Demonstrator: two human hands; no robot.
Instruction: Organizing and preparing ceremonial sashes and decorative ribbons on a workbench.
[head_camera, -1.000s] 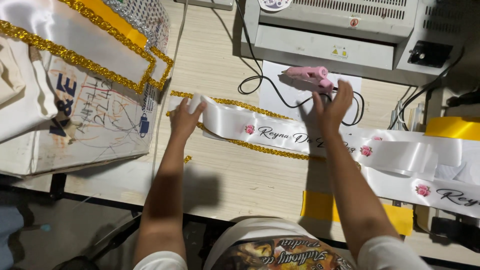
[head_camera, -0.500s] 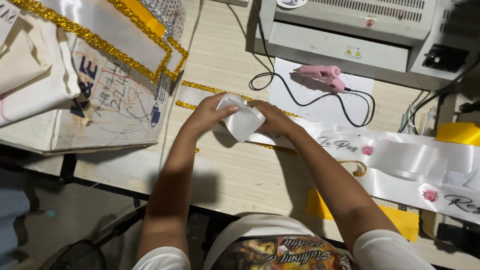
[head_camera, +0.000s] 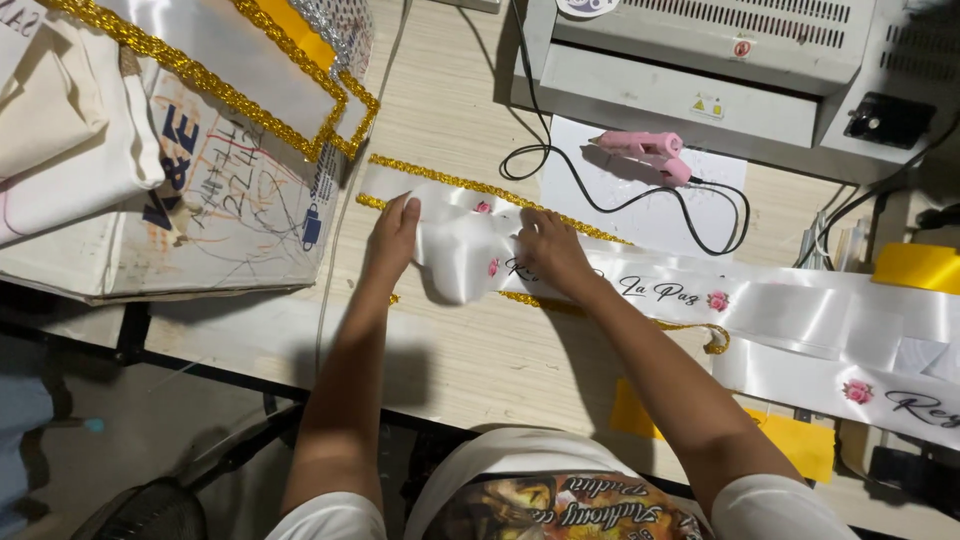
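The person is pressing a white satin sash (head_camera: 470, 255) flat on the wooden counter (head_camera: 470, 350), and it is lying differently from half a second ago: then the end of it was lifted off the counter, rolled between both hands; now it is being laid down and smoothed, folded over on itself. The left hand (head_camera: 395, 235) is resting on the left end of the sash, fingers stretched out flat and not gripping anything, while the right hand (head_camera: 550, 250) is pushing down just right of the fold, fingers spread and pressing too. A second ago the hands were well apart along the sash; now they are close together, either side of the fold. So the folding looks done, and the crease is being set. The gold glitter trim (head_camera: 480, 185) is running along the sash's far edge. Beyond it, a pink glue gun (head_camera: 645, 150) is lying untouched on a white sheet, its black cord curling nearby, in front of a grey machine (head_camera: 700, 70).
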